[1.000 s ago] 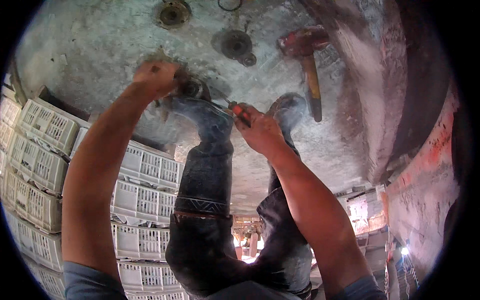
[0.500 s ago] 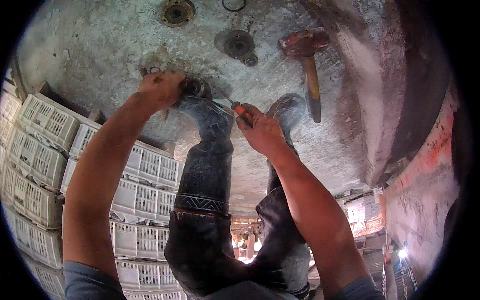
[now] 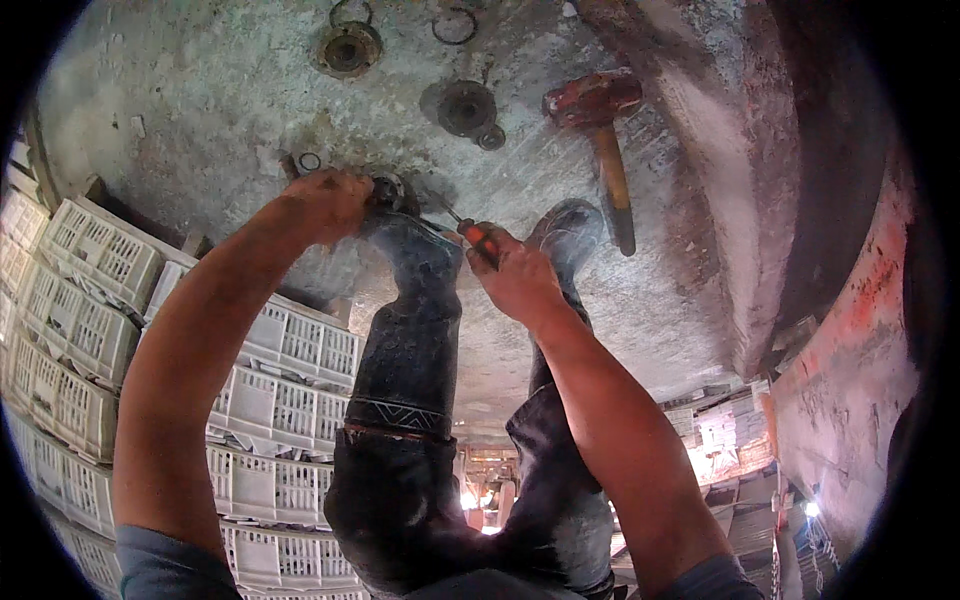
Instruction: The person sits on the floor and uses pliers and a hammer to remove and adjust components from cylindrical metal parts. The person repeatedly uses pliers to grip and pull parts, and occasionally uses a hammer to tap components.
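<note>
My right hand [image 3: 520,278] is closed round the red and black handle of a screwdriver [image 3: 474,234]. Its thin shaft slants up and left toward a dark, round metal part [image 3: 388,193], which sits on the floor by the toe of my left boot [image 3: 408,250]. I cannot tell whether the tip touches that part. My left hand [image 3: 328,205] grips the part's left side, its fingers curled and partly hidden. Beyond that hand lie a small thin ring [image 3: 310,160] and a short brownish rod [image 3: 289,165].
A red-headed sledgehammer [image 3: 612,170] lies to the right. Farther off are two round metal flanges, one rusty [image 3: 345,50] and one dark [image 3: 466,108], a small ring piece [image 3: 491,137] and an open ring [image 3: 455,26]. White crates [image 3: 290,400] are stacked left; a concrete ledge [image 3: 735,180] runs right.
The floor items sit slightly lower in the picture as the view tilts. My right hand and the screwdriver have shifted a little, the handle turning slightly. My left hand stays on the metal part.
</note>
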Demonstrator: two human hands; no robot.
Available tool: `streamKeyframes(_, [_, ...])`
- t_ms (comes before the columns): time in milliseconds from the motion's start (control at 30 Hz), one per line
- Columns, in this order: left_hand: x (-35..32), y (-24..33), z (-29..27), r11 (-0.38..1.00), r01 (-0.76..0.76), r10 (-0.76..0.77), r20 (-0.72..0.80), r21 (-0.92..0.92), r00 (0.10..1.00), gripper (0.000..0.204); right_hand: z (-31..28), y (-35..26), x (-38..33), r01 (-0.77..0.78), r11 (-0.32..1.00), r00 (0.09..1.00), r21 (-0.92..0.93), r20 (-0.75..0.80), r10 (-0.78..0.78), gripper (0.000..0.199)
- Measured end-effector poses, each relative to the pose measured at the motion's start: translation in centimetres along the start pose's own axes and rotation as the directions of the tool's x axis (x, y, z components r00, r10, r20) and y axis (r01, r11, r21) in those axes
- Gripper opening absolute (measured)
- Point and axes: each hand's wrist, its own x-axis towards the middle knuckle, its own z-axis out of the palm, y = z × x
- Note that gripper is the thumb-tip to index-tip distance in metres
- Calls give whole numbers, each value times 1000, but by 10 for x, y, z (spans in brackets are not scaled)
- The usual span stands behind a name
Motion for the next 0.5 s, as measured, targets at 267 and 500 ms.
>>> streamKeyframes(267, [-1, 11, -9, 997, 16, -14, -24, 82, 1000, 22, 0, 0, -1, 9, 1000, 999, 2, -48, -9, 43])
streamKeyframes(500, [-1, 11, -1, 997, 41, -34, -95, 72, 995, 22, -1, 3, -2, -1, 996, 1000, 85, -28, 3, 43])
